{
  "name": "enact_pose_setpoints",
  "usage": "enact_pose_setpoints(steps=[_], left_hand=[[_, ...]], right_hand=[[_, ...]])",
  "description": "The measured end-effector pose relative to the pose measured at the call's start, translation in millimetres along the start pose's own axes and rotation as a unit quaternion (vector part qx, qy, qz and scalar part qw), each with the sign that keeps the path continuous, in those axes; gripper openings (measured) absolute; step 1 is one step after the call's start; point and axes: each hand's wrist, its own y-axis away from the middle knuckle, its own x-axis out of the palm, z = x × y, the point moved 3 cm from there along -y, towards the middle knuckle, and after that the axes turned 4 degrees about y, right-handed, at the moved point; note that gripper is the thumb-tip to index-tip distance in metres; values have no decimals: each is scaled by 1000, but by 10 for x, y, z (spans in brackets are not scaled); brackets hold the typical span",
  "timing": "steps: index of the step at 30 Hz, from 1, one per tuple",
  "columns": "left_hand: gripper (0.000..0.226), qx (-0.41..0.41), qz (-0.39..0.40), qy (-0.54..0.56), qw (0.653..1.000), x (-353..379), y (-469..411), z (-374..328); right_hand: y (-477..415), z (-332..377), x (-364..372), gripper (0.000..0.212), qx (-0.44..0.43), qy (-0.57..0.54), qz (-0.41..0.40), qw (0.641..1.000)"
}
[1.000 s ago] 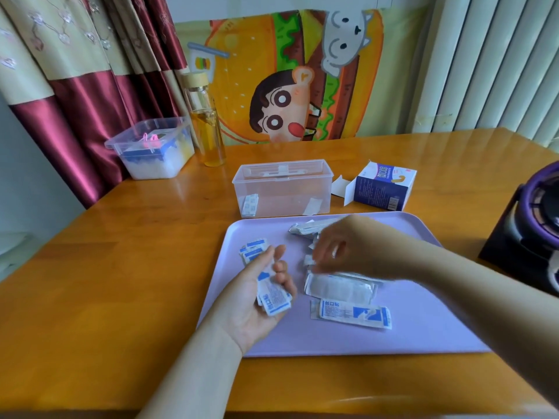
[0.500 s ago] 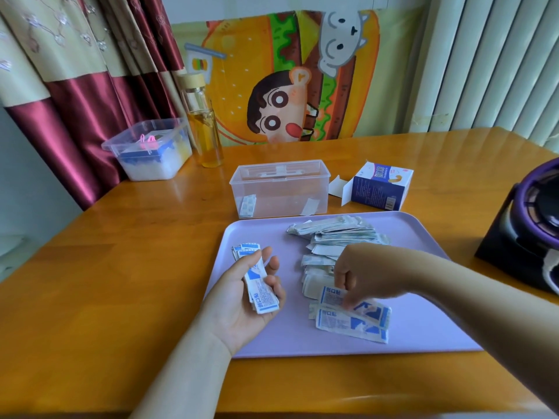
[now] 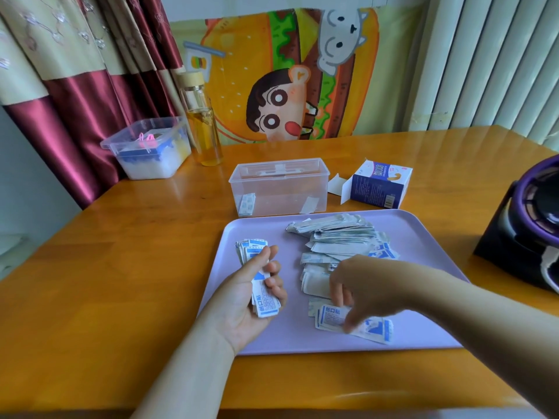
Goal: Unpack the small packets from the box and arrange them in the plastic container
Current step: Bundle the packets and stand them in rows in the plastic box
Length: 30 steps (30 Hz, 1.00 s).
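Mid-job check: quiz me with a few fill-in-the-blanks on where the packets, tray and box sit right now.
The left hand holds a stack of ____. The loose pile lies on the ____ tray. The opened box lies to the ____ of the clear container.
Missing words: packets; purple; right.

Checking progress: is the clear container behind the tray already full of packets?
No, the clear container holds just two packets at its front wall; most lie on the tray.
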Motion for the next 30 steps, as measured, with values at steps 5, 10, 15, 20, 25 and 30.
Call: enact_pose_setpoints(steps=[5,10,15,20,25,30], left_hand=[[20,-7,-7,11,1000,9,14,-7],[18,-12,-11,23,1000,-11,38,-16],[35,-28,-20,56,998,-16,46,-4],[59,-60,74,-14,995,138,115,107],[40,-76,66,-15,995,149,171,143],[38,-50,65,-51,995,149,140,95]], right_hand=[[-52,53,-5,38,-6,52,39,998],[-66,59,-6,35,-18,71,61,995],[23,-25,-326,22,-55,-178,-51,981],[-127,104,-248,42,-69,-480,-136,864],[-151,208,-162,70,-55,-304,-289,906],[0,187,-189,134,-162,-242,-160,943]])
